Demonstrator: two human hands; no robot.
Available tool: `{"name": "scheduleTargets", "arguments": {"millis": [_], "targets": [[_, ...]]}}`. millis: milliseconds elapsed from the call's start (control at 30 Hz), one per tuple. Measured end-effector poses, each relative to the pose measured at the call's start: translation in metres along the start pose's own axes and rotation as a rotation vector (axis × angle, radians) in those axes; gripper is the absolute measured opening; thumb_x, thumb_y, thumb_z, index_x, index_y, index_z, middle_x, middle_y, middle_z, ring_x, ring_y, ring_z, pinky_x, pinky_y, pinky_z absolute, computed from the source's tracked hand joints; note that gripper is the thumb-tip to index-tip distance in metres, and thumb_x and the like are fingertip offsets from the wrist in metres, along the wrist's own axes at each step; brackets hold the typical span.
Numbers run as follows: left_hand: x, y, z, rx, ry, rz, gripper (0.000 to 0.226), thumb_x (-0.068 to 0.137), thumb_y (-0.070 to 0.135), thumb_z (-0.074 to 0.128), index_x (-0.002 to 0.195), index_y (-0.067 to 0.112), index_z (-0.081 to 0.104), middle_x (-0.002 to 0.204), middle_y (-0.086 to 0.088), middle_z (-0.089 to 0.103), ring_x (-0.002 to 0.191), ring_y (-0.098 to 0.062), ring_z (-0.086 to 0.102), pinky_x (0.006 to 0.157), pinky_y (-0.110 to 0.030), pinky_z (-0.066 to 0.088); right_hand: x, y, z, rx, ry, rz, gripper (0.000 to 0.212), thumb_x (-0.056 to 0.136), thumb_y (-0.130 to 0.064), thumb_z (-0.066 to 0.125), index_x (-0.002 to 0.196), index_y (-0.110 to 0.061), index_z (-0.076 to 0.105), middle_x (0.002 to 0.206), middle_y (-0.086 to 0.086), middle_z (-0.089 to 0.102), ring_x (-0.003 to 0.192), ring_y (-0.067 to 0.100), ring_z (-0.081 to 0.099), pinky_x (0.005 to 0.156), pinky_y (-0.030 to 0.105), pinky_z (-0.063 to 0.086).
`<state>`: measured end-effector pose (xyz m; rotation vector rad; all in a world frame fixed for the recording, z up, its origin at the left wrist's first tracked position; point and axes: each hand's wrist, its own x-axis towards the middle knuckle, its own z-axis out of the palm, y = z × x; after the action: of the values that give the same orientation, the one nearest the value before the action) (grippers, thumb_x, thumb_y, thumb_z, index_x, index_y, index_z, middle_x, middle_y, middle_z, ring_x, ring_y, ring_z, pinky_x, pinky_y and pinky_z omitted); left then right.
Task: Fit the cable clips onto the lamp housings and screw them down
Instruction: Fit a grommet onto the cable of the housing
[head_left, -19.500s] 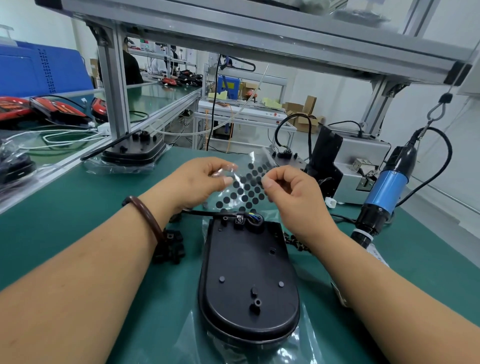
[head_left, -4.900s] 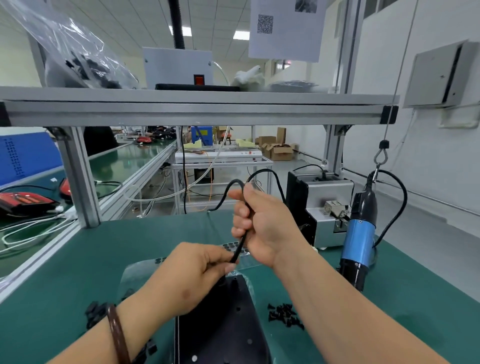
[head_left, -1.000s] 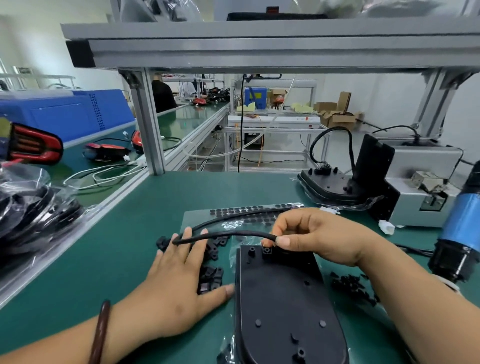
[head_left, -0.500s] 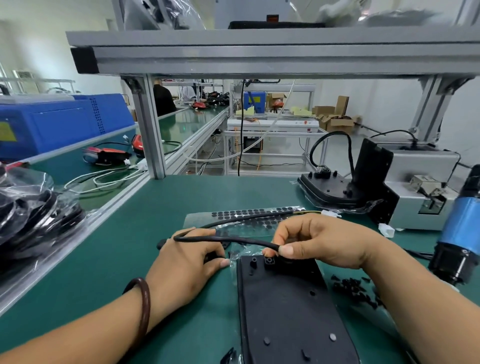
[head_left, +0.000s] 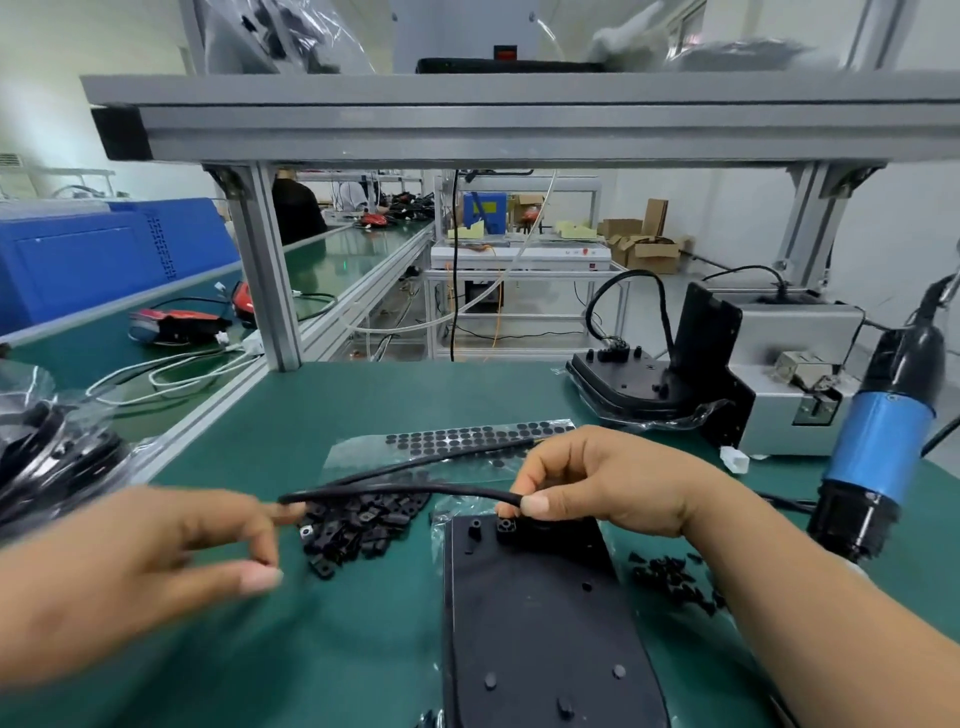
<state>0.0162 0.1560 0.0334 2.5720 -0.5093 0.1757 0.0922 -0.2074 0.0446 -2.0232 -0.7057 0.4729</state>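
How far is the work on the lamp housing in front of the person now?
Done: little that shows; another lamp housing lies at the back right, its clip not discernible. In hand: the right hand pinches the cable at the front housing; the blurred left hand is beside the clip pile. Left: fitting a clip, then the loose screws and the hanging screwdriver.

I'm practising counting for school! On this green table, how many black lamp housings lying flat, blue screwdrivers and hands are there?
Black plastic lamp housings: 2, one in front, one at the back right on a clear bag.
Blue electric screwdriver: 1.
Bare hands: 2, the left hand, and the right hand pinching a black cable.
Total: 5.
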Motion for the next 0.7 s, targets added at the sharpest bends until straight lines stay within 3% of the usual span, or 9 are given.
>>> {"name": "scheduleTargets", "arguments": {"millis": [67, 133, 200, 300, 367, 533, 700], "targets": [[0.01, 0.009, -0.028, -0.139, 0.127, -0.062, 0.067, 0.054, 0.084, 0.064, 0.09, 0.029, 0.071, 0.086, 0.01, 0.074, 0.069, -0.01, 0.071, 0.056, -0.027, 0.057, -0.001, -0.003, -0.001, -0.013, -0.004, 0.001, 0.011, 0.088, -0.011, 0.068, 0.097, -0.008, 0.072, 0.091, -0.001, 0.071, 0.082, 0.006, 0.061, 0.08, 0.018, 0.046], [0.037, 0.036, -0.034, -0.425, 0.232, -0.048, 0.064, 0.053, 0.074, 0.075, 0.088, 0.021, 0.073, 0.068, 0.002, 0.07, 0.054, -0.011, 0.065, 0.047, -0.023, 0.052, -0.001, -0.009, -0.002, 0.042, 0.029, -0.033, 0.016, 0.086, -0.012, 0.069, 0.101, -0.017, 0.073, 0.1, -0.003, 0.074, 0.093, 0.005, 0.066, 0.085, 0.017, 0.049], [0.069, 0.076, -0.017, -0.678, 0.143, -0.021, 0.055, 0.055, 0.06, 0.081, 0.088, 0.017, 0.074, 0.067, 0.002, 0.068, 0.054, -0.004, 0.061, 0.05, -0.015, 0.05, -0.001, -0.019, -0.002, 0.198, 0.138, -0.124, 0.021, 0.082, -0.018, 0.071, 0.101, -0.025, 0.074, 0.104, -0.001, 0.074, 0.1, 0.011, 0.068, 0.086, 0.02, 0.051], [0.099, 0.127, 0.025, -1.054, -0.019, -0.118, 0.036, 0.064, 0.034, 0.073, 0.091, 0.012, 0.069, 0.062, 0.0, 0.063, 0.047, -0.002, 0.054, 0.044, -0.013, 0.048, 0.002, -0.03, 0.002, 0.433, 0.253, -0.283, 0.018, 0.076, -0.021, 0.072, 0.094, -0.023, 0.076, 0.088, 0.005, 0.074, 0.08, 0.015, 0.069, 0.072, 0.023, 0.053], [0.107, 0.14, 0.04, -1.211, -0.033, -0.173, 0.031, 0.067, 0.027, 0.069, 0.093, 0.012, 0.061, 0.061, -0.001, 0.06, 0.044, -0.001, 0.051, 0.041, -0.012, 0.047, 0.003, -0.032, 0.006, 0.546, 0.253, -0.34, 0.016, 0.077, -0.016, 0.069, 0.093, -0.014, 0.072, 0.08, 0.008, 0.072, 0.067, 0.014, 0.066, 0.064, 0.021, 0.053], [0.108, 0.136, 0.045, -1.236, -0.004, -0.122, 0.034, 0.067, 0.029, 0.071, 0.088, 0.016, 0.048, 0.06, -0.003, 0.061, 0.044, -0.005, 0.053, 0.04, -0.014, 0.046, 0.006, -0.033, 0.011, 0.617, 0.229, -0.345, 0.008, 0.077, -0.013, 0.067, 0.08, -0.015, 0.074, 0.074, 0.008, 0.072, 0.058, 0.011, 0.061, 0.057, 0.018, 0.051], [0.107, 0.135, 0.041, -1.221, -0.006, -0.15, 0.023, 0.081, 0.034, 0.061, 0.091, 0.014, 0.056, 0.063, -0.006, 0.064, 0.049, -0.008, 0.059, 0.043, -0.016, 0.05, 0.007, -0.031, 0.009, 0.586, 0.267, -0.362, 0.007, 0.074, -0.011, 0.07, 0.076, -0.015, 0.075, 0.07, 0.005, 0.07, 0.058, 0.011, 0.062, 0.058, 0.018, 0.051]]}}
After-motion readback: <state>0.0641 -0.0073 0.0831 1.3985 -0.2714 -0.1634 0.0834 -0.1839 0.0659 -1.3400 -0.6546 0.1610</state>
